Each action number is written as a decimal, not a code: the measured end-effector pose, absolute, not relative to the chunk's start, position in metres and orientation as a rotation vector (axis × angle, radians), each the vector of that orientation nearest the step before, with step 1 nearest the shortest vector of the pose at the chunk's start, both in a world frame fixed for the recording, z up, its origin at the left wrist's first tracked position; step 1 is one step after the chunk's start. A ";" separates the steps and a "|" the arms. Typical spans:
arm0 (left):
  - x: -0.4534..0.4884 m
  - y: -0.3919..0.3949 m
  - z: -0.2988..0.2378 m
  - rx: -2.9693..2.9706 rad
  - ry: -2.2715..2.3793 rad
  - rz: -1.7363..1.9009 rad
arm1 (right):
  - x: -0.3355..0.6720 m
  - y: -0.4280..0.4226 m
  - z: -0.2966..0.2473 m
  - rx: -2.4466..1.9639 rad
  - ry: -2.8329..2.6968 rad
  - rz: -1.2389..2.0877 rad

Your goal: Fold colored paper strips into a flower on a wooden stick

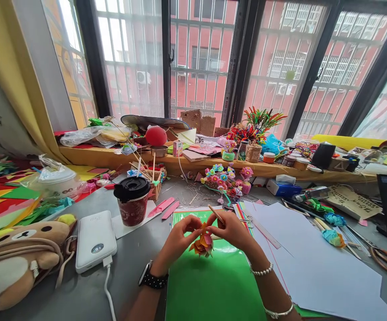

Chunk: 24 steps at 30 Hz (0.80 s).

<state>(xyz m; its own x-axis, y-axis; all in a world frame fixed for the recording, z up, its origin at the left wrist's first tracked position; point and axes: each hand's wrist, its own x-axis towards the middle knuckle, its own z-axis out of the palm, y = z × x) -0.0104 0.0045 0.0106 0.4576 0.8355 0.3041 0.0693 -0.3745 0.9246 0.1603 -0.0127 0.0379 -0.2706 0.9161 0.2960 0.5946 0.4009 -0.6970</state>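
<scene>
Both hands meet over a green sheet (210, 285) on the grey table. My left hand (176, 240), with a dark watch on the wrist, pinches a small orange and pink folded paper flower (203, 244). My right hand (232, 229), with bead bracelets on the wrist, grips the flower's other side and holds a thin wooden stick (215, 213) that points up and to the left. The fingers of both hands are closed on the flower.
A paper cup with a black lid (132, 200) and a white power bank (95, 240) sit to the left, by a bear plush (19, 258). White paper sheets (314, 258) lie at the right. Paper flowers (225, 178) and craft clutter crowd the windowsill.
</scene>
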 end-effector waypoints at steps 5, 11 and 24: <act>-0.009 0.001 0.014 1.787 0.788 1.072 | 0.161 -0.016 0.035 -1.210 -1.947 0.607; -0.008 0.001 0.013 1.834 0.777 1.109 | 0.161 -0.020 0.034 -1.193 -1.929 0.590; -0.010 0.004 0.010 1.871 0.847 1.156 | 0.154 -0.021 0.028 -1.218 -1.888 0.458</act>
<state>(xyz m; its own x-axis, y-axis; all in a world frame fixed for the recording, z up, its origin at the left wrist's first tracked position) -0.0098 0.0036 0.0098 0.3686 0.8338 0.4110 0.1402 -0.4869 0.8621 0.1537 -0.0211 0.0281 -0.1921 0.8762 0.4421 0.5765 0.4653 -0.6717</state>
